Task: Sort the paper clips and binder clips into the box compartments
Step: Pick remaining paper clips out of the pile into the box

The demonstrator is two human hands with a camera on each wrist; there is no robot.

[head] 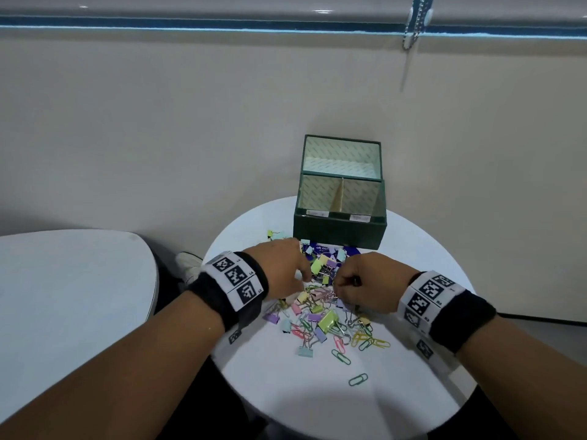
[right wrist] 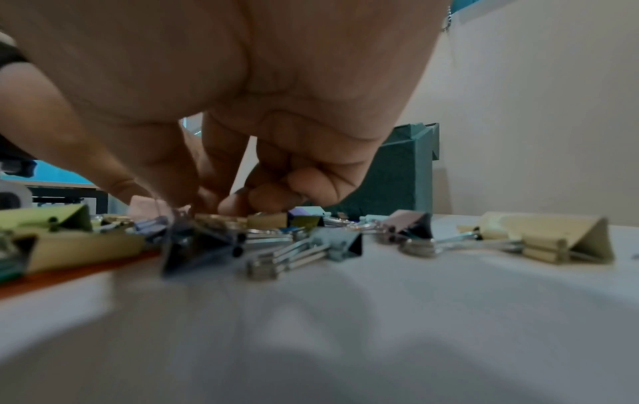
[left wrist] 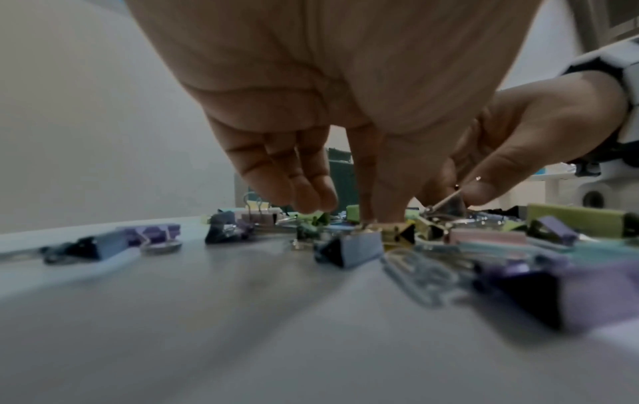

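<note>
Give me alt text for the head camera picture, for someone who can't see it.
Two hands, the left hand and right hand, reach down into a pile of pastel binder clips and paper clips on a round white table. Behind the pile stands an open dark green box with two compartments, no clips visible inside.

Head looks down — wrists skim tabletop.
</note>
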